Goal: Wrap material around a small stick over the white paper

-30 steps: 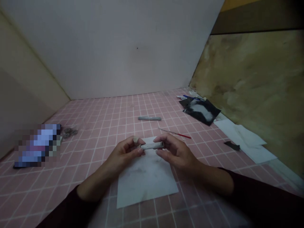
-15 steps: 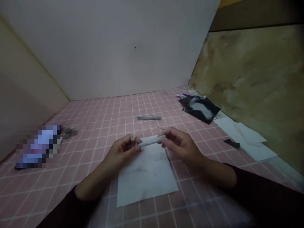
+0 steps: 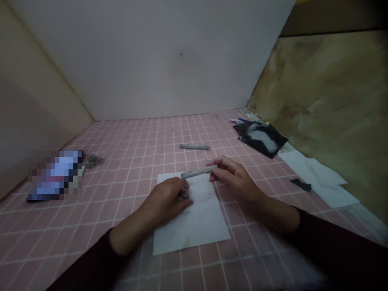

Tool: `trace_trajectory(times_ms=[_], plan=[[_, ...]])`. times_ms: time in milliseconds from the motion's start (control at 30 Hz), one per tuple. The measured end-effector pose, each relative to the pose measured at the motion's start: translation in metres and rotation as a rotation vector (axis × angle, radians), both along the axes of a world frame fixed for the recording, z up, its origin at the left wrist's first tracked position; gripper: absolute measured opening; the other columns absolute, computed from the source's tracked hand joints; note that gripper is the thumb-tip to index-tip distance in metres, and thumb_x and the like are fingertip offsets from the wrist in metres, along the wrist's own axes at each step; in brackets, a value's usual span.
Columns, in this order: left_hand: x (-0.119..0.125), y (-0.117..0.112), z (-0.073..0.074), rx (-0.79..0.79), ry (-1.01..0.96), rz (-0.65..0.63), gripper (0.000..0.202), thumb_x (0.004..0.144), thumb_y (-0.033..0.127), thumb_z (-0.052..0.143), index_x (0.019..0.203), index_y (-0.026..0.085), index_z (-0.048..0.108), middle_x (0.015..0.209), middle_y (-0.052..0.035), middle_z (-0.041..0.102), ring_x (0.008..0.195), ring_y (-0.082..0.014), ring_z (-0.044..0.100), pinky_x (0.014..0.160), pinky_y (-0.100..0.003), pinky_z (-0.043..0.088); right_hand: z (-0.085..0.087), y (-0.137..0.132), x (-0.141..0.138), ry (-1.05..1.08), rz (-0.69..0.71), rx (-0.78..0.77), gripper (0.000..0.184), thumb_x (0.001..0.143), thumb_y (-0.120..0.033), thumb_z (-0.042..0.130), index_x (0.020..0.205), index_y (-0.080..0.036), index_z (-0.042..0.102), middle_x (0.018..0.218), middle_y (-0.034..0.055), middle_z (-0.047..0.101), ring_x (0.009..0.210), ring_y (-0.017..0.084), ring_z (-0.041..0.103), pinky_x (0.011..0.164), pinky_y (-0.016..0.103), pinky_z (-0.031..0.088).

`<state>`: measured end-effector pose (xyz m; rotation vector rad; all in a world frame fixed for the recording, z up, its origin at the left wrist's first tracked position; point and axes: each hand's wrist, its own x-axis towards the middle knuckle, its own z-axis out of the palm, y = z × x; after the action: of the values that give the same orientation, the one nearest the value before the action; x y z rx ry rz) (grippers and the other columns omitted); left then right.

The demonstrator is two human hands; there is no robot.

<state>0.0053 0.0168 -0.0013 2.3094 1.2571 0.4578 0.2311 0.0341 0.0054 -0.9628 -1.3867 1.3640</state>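
Observation:
In the head view, my right hand (image 3: 233,176) pinches one end of a thin grey rod (image 3: 198,171) between thumb and fingers. The rod slants over the top of a smudged white paper sheet (image 3: 200,218). My left hand (image 3: 168,198) is curled above the left part of the sheet, close to the rod's other end. A small greyish-brown piece (image 3: 183,192) shows within its fingers, partly hidden and too blurred to name. Beyond the hands, a second grey rod (image 3: 194,146) lies on the pink tiled surface (image 3: 142,161).
A phone-like thing (image 3: 57,178), blurred out, lies at left beside a cluster of small grey pieces (image 3: 94,161). To the right are a black sheet with white powder (image 3: 263,139), white papers (image 3: 321,178) and a dark scrap (image 3: 301,184). Walls stand behind and at both sides.
My left hand has come off the rod's left end and moved nearer to me, closing around the small piece. My right hand still holds the rod, now by one end. The view has shifted slightly.

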Motion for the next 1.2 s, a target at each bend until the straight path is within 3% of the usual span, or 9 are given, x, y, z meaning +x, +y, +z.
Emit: trace_trajectory(times_ms=[200, 300, 467, 667, 767, 867, 1000, 1067, 1200], plan=[[-0.011, 0.010, 0.011, -0.028, -0.180, 0.144, 0.012, 0.084, 0.029, 0.055, 0.082, 0.018, 0.061, 0.066, 0.0013, 0.053, 0.057, -0.0119, 0.044, 0.055, -0.025, 0.033, 0.002, -0.002, 0.001, -0.063, 0.002, 0.018, 0.018, 0.084, -0.026, 0.056, 0.099, -0.018, 0.060, 0.074, 0.0000, 0.059, 0.072, 0.013, 0.058, 0.072, 0.030, 0.048], [-0.013, 0.012, 0.020, -0.170, -0.451, 0.244, 0.020, 0.089, 0.031, 0.049, 0.081, 0.016, 0.060, 0.069, 0.0003, 0.054, 0.062, -0.0124, 0.049, 0.060, -0.025, 0.038, 0.002, -0.003, 0.000, -0.095, 0.034, 0.059, 0.017, 0.085, -0.026, 0.055, 0.100, -0.019, 0.060, 0.076, 0.0002, 0.060, 0.073, 0.013, 0.059, 0.073, 0.030, 0.049], [-0.008, 0.008, 0.019, -0.467, -0.682, 0.161, 0.028, 0.086, 0.038, 0.055, 0.071, 0.015, 0.055, 0.068, 0.0003, 0.055, 0.063, -0.0108, 0.051, 0.059, -0.023, 0.039, -0.003, -0.009, -0.004, -0.127, 0.131, 0.176, 0.019, 0.086, -0.022, 0.056, 0.105, -0.020, 0.059, 0.086, 0.0013, 0.063, 0.079, 0.014, 0.064, 0.075, 0.031, 0.052], [-0.003, 0.002, 0.017, -0.645, -0.710, 0.087, 0.019, 0.082, 0.033, 0.062, 0.086, 0.014, 0.058, 0.075, -0.0010, 0.059, 0.062, -0.0096, 0.051, 0.056, -0.021, 0.037, -0.008, -0.016, -0.008, -0.078, 0.209, 0.150, 0.019, 0.087, -0.019, 0.056, 0.106, -0.021, 0.060, 0.096, 0.0034, 0.066, 0.091, 0.016, 0.066, 0.081, 0.033, 0.053], [-0.002, 0.000, 0.017, -0.595, -0.677, 0.088, 0.019, 0.082, 0.033, 0.063, 0.088, 0.015, 0.057, 0.079, -0.0026, 0.061, 0.065, -0.0120, 0.054, 0.056, -0.022, 0.038, -0.007, -0.015, -0.010, -0.059, 0.197, 0.087, 0.025, 0.082, -0.021, 0.063, 0.106, -0.021, 0.059, 0.102, 0.0039, 0.064, 0.094, 0.017, 0.065, 0.079, 0.031, 0.053], [-0.002, -0.001, 0.016, -0.339, -0.549, 0.095, 0.015, 0.083, 0.031, 0.062, 0.088, 0.016, 0.059, 0.081, -0.0030, 0.061, 0.072, -0.0148, 0.056, 0.063, -0.025, 0.041, -0.005, -0.015, -0.011, -0.088, 0.150, -0.023, 0.029, 0.079, -0.027, 0.068, 0.105, -0.021, 0.057, 0.091, 0.0019, 0.065, 0.083, 0.016, 0.067, 0.070, 0.029, 0.053], [0.000, -0.002, 0.015, -0.032, -0.354, 0.062, 0.009, 0.083, 0.025, 0.062, 0.088, 0.018, 0.059, 0.081, -0.0012, 0.060, 0.075, -0.0146, 0.054, 0.068, -0.027, 0.041, -0.002, -0.016, -0.011, -0.153, 0.171, -0.057, 0.017, 0.085, -0.033, 0.060, 0.093, -0.018, 0.060, 0.068, -0.0013, 0.063, 0.066, 0.013, 0.064, 0.066, 0.028, 0.050], [0.001, -0.003, 0.014, -0.028, -0.341, 0.043, 0.011, 0.084, 0.027, 0.062, 0.090, 0.019, 0.058, 0.082, -0.0010, 0.059, 0.075, -0.0143, 0.054, 0.068, -0.026, 0.041, 0.000, -0.016, -0.011, -0.150, 0.183, -0.050, 0.016, 0.085, -0.032, 0.060, 0.092, -0.018, 0.061, 0.068, -0.0014, 0.063, 0.067, 0.013, 0.064, 0.067, 0.028, 0.049], [0.002, -0.004, 0.009, -0.205, -0.440, 0.057, 0.016, 0.088, 0.034, 0.056, 0.094, 0.019, 0.057, 0.081, -0.0011, 0.058, 0.072, -0.0132, 0.053, 0.065, -0.025, 0.041, 0.002, -0.015, -0.010, -0.098, 0.200, -0.040, 0.017, 0.083, -0.029, 0.062, 0.095, -0.018, 0.060, 0.071, -0.0019, 0.062, 0.070, 0.013, 0.063, 0.068, 0.027, 0.048]])
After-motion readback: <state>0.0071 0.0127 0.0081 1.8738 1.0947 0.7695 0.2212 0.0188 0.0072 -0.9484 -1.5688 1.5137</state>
